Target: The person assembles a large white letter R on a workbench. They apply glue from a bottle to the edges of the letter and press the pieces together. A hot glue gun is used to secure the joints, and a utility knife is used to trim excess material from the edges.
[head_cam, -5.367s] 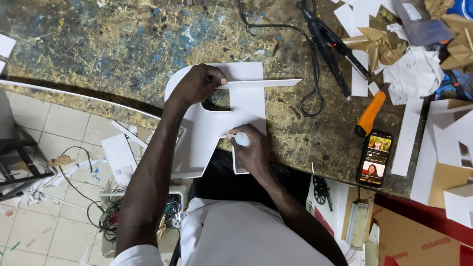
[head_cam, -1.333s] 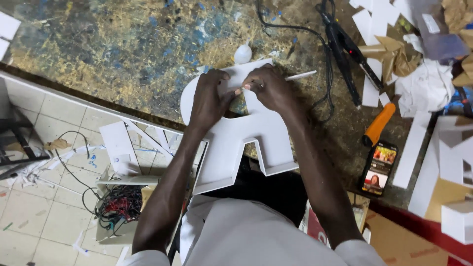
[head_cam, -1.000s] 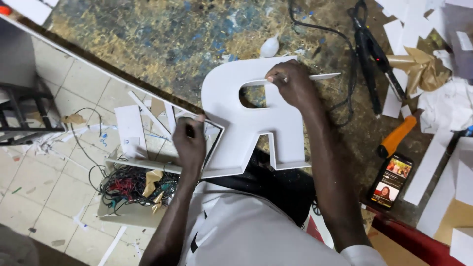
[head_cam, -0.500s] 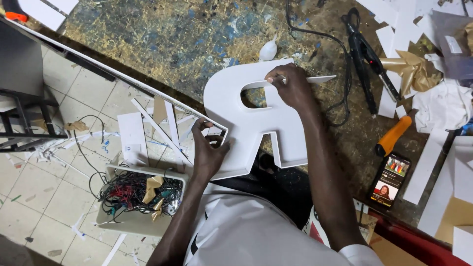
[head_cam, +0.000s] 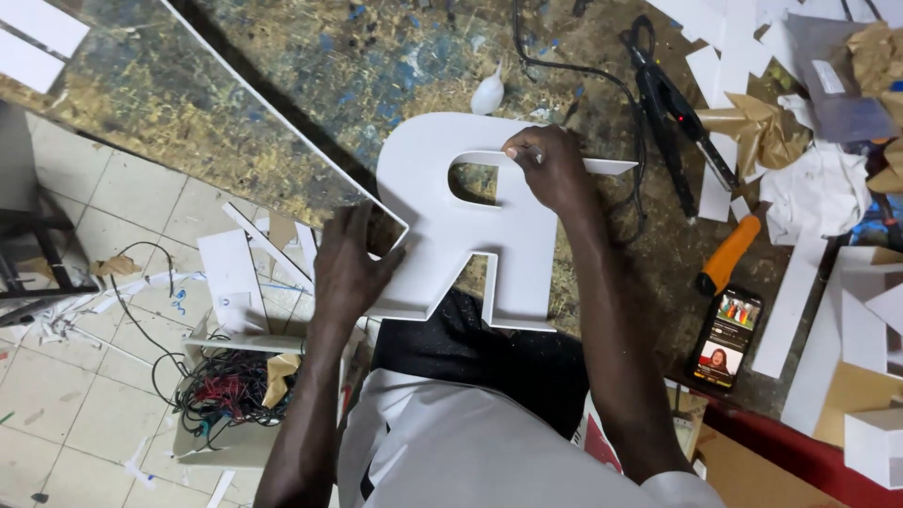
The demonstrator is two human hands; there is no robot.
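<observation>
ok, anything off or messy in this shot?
Yes. The white letter piece overhangs the worktable edge, steadied by the left hand. White offcuts and tangled wires litter the floor below.

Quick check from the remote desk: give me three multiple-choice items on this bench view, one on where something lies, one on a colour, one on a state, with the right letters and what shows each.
1. Where does the phone lie?
A. on the worktable, off the right forearm's outer side, below the utility knife
B. on the tiled floor
C. on top of the white letter

2. What colour is the utility knife's handle?
A. blue
B. orange
C. green

3. What is the state of the phone's screen?
A. dark
B. lit, showing a picture
C. face down

Answers:
1 A: it rests on the bench just below the knife.
2 B: the handle is plainly orange.
3 B: the screen glows with a coloured image.

Meanwhile the left hand steadies the white letter at its lower left edge, and the right hand presses a white strip at its opening.
</observation>
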